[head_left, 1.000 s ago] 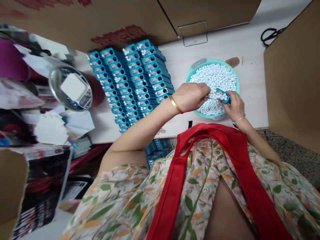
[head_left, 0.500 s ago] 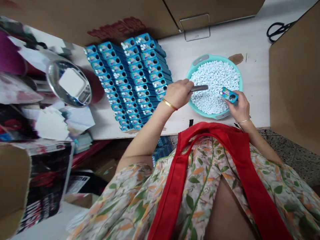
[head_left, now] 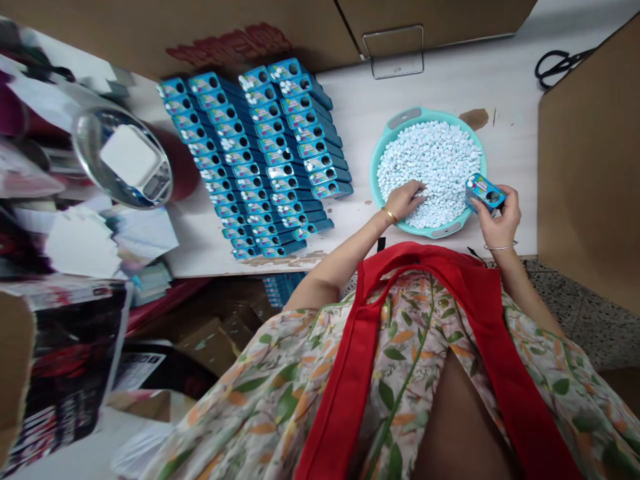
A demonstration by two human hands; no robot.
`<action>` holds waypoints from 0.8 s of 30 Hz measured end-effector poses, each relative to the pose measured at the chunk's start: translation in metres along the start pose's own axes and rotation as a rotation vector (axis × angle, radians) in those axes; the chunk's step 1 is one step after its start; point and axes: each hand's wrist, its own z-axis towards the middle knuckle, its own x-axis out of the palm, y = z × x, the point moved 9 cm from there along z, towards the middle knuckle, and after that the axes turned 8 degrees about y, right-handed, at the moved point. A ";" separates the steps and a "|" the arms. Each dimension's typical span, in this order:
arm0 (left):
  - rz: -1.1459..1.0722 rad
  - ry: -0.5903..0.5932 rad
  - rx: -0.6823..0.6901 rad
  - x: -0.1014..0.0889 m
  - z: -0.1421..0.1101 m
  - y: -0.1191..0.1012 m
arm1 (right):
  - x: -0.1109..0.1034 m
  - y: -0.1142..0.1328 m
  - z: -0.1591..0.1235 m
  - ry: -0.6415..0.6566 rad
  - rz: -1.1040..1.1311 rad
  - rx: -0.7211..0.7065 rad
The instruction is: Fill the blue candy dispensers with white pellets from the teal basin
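Note:
A turquoise basin (head_left: pixel 379 143) with grey grips holds a heap of small pale-blue pellets (head_left: pixel 435 160), candy-like. Over the near left part of the heap, my left hand (head_left: pixel 406 200) is closed, its fingertips down among the pellets; what it grips is hidden there. My right hand (head_left: pixel 503 220) is wrapped around a small blue box (head_left: pixel 486 192) at the basin's right rim. The box's printed end, with a round dark hole, faces up. Left of the basin, similar blue boxes (head_left: pixel 274 144) stand close together in several rows.
A scale with a steel bowl (head_left: pixel 163 180) stands at the left, near loose papers (head_left: pixel 83 243). Large cardboard boxes (head_left: pixel 590 173) border the right and back. A wire frame (head_left: pixel 395 53) and black scissors (head_left: pixel 555 67) lie at the far side.
My left hand has lowered into the pellets, and the metal tube it held is out of sight. My right hand has moved the blue box rightward, from above the pellets to the rim.

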 end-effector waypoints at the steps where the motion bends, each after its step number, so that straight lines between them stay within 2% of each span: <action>1: -0.010 -0.008 0.018 -0.007 -0.006 -0.001 | 0.000 -0.001 0.000 -0.005 -0.004 -0.004; 6: 0.040 -0.041 0.120 -0.055 -0.042 -0.019 | 0.003 0.004 0.001 -0.002 -0.069 -0.066; 9: 0.116 -0.066 0.224 -0.085 -0.062 -0.045 | 0.015 0.013 0.006 0.054 -0.114 -0.106; 12: 0.238 -0.050 0.290 -0.107 -0.076 -0.074 | 0.033 0.028 0.011 0.114 -0.139 -0.175; 18: 0.548 -0.005 0.230 -0.121 -0.085 -0.126 | 0.063 0.051 0.015 0.187 -0.157 -0.273; 22: 0.626 -0.017 0.178 -0.124 -0.096 -0.152 | 0.076 0.052 0.014 0.235 -0.137 -0.260; 24: 0.629 -0.021 0.172 -0.129 -0.104 -0.157 | 0.077 0.049 0.014 0.236 -0.110 -0.243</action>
